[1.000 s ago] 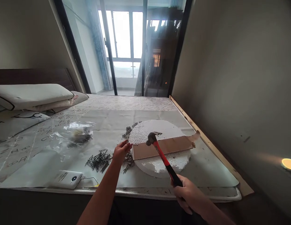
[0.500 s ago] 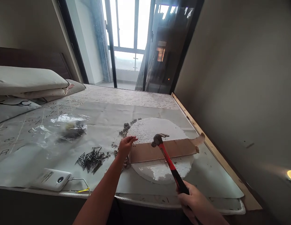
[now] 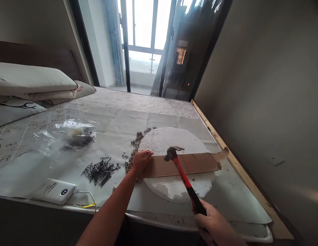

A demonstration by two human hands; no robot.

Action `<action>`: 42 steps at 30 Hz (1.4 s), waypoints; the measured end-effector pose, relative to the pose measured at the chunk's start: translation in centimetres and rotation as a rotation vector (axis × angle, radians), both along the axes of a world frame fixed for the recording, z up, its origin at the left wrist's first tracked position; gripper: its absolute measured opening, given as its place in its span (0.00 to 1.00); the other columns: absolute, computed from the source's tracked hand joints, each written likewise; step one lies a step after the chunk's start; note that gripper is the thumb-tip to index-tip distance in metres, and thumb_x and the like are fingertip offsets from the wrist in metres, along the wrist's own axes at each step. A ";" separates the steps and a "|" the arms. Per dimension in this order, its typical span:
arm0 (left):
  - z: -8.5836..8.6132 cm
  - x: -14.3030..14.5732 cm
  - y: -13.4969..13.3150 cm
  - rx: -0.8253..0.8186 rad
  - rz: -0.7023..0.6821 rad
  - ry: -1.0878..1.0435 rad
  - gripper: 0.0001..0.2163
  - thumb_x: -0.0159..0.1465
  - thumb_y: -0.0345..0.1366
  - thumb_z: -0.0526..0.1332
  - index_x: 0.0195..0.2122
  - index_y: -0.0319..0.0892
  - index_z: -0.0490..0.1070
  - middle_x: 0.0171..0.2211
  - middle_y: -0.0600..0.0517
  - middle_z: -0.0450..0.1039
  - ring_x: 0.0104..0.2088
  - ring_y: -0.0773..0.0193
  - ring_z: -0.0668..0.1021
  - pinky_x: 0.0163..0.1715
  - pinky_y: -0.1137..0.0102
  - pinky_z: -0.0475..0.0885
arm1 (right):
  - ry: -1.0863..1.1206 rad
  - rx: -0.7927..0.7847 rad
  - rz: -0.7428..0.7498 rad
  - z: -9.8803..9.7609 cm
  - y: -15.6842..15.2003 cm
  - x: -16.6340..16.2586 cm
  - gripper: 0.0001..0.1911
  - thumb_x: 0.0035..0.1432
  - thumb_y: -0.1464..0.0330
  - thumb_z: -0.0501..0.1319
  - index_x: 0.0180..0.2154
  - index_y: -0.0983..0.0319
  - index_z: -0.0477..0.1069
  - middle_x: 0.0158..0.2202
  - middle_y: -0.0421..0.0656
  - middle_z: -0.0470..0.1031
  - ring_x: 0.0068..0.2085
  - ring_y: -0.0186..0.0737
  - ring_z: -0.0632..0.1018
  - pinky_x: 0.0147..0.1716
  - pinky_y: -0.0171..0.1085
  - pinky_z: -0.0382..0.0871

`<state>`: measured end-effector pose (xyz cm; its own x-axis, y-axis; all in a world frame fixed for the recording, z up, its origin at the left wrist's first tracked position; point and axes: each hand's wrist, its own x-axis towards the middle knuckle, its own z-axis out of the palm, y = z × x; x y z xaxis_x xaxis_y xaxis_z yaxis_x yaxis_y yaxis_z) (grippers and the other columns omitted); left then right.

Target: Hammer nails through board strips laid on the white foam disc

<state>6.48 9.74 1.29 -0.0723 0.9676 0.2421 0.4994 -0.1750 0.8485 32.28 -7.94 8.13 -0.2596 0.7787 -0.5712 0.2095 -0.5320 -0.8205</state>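
Observation:
My right hand [image 3: 210, 218] grips the black lower handle of a claw hammer [image 3: 183, 176] with a red upper shaft. The hammer's metal head hangs over a brown cardboard strip [image 3: 200, 163]. That strip lies across a round white foam board [image 3: 174, 138]. Near the strip's left end, my left hand [image 3: 142, 160] is pinched, its fingertips over the board; whatever is between them is too small to make out. A pile of nails [image 3: 100, 171] lies to the left of my left forearm. Grey and brown gravel bits [image 3: 136, 143] line the board's left edge.
A clear plastic bag [image 3: 71, 135] with dark contents lies at the left. A white power bank [image 3: 55, 191] with a cable rests by the mattress's front edge. Grey sheeting [image 3: 115, 123] covers the mattress. Pillows [image 3: 33, 80] are at the far left; a wooden rail [image 3: 215, 131] runs along the right.
My left hand has moved slightly right, nearer the cardboard strip's top edge. The hammer stays almost in place over the strip. The camera view has shifted a little.

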 end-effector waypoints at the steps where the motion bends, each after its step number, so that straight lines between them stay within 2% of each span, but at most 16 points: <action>1: 0.0 0.1 0.0 0.005 0.000 0.003 0.14 0.56 0.47 0.58 0.27 0.43 0.77 0.29 0.51 0.78 0.32 0.63 0.76 0.32 0.72 0.66 | 0.003 0.006 0.000 0.1 0.1 0.0 0.11 0.40 0.65 0.51 0.30 0.58 0.52 0.10 0.26 0.48 0.10 0.25 0.49 0.07 0.27 0.43; 6: -0.3 0.1 -0.1 0.011 0.001 -0.032 0.13 0.56 0.47 0.59 0.28 0.44 0.77 0.32 0.51 0.78 0.35 0.60 0.77 0.36 0.70 0.67 | -0.013 0.012 0.012 0.6 0.4 -0.1 0.10 0.42 0.65 0.50 0.31 0.58 0.53 0.09 0.25 0.47 0.10 0.25 0.48 0.08 0.27 0.40; 12: -0.3 0.0 0.0 0.032 -0.023 0.008 0.14 0.57 0.47 0.58 0.26 0.44 0.76 0.28 0.52 0.77 0.31 0.62 0.75 0.35 0.70 0.66 | -0.025 0.010 0.009 0.6 0.5 -0.2 0.12 0.43 0.64 0.51 0.33 0.59 0.54 0.08 0.25 0.48 0.09 0.25 0.49 0.08 0.28 0.39; 17: -0.2 0.0 -0.1 0.098 -0.081 0.111 0.16 0.60 0.45 0.54 0.21 0.44 0.73 0.25 0.51 0.75 0.29 0.62 0.73 0.37 0.68 0.66 | -0.003 0.062 0.072 1.7 1.3 -0.7 0.08 0.44 0.67 0.51 0.30 0.58 0.52 0.09 0.26 0.50 0.08 0.25 0.50 0.08 0.28 0.41; 21: -0.5 0.0 -0.2 0.137 -0.085 0.067 0.16 0.60 0.44 0.54 0.19 0.45 0.72 0.23 0.53 0.75 0.28 0.63 0.73 0.45 0.66 0.65 | -0.037 0.108 0.104 3.0 2.6 -1.5 0.08 0.43 0.69 0.51 0.30 0.58 0.53 0.10 0.26 0.49 0.08 0.25 0.52 0.09 0.29 0.41; 24: -0.9 0.0 -0.2 0.136 -0.083 0.034 0.14 0.59 0.43 0.56 0.20 0.46 0.73 0.26 0.53 0.77 0.31 0.62 0.75 0.51 0.65 0.62 | -0.100 0.154 0.115 4.3 3.3 -2.1 0.09 0.42 0.70 0.51 0.31 0.59 0.54 0.12 0.26 0.50 0.09 0.24 0.53 0.10 0.29 0.44; 28: -1.2 0.0 0.0 0.113 -0.069 -0.023 0.11 0.56 0.42 0.58 0.20 0.48 0.74 0.30 0.54 0.79 0.38 0.58 0.77 0.57 0.63 0.57 | -0.072 0.195 0.115 5.6 3.8 -3.1 0.09 0.43 0.71 0.51 0.31 0.59 0.55 0.13 0.27 0.51 0.11 0.24 0.52 0.11 0.28 0.47; 31: -1.3 0.0 -0.1 0.090 -0.077 -0.003 0.10 0.56 0.40 0.58 0.21 0.49 0.74 0.31 0.53 0.79 0.41 0.58 0.77 0.58 0.63 0.55 | -0.089 0.181 0.116 4.9 4.1 -3.8 0.09 0.41 0.73 0.50 0.30 0.59 0.55 0.13 0.27 0.51 0.11 0.24 0.53 0.10 0.28 0.46; 35: -1.3 0.0 -0.2 0.082 -0.074 -0.005 0.11 0.56 0.39 0.58 0.19 0.49 0.73 0.29 0.53 0.79 0.39 0.58 0.78 0.59 0.63 0.53 | -0.159 0.126 0.140 3.7 4.5 -4.4 0.11 0.40 0.75 0.50 0.30 0.59 0.56 0.11 0.27 0.49 0.10 0.25 0.53 0.09 0.28 0.45; 39: -1.6 -0.1 -0.2 0.060 -0.115 0.070 0.11 0.58 0.39 0.56 0.21 0.48 0.73 0.32 0.52 0.79 0.46 0.58 0.75 0.60 0.63 0.51 | -0.094 0.205 0.090 5.0 4.6 -4.4 0.10 0.42 0.73 0.51 0.31 0.59 0.55 0.12 0.27 0.50 0.10 0.25 0.53 0.09 0.28 0.46; 42: -1.9 -0.2 0.0 0.074 -0.125 0.118 0.13 0.60 0.38 0.54 0.22 0.48 0.74 0.33 0.52 0.79 0.48 0.60 0.75 0.60 0.64 0.51 | -0.086 0.242 0.069 5.5 4.7 -4.5 0.10 0.43 0.73 0.51 0.31 0.58 0.55 0.13 0.27 0.51 0.11 0.25 0.53 0.09 0.27 0.47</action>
<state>6.25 9.71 -0.60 0.0810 0.9463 0.3130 0.5651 -0.3023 0.7677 27.79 -3.19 13.58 -0.2759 0.8775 -0.3923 0.3129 -0.3039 -0.8998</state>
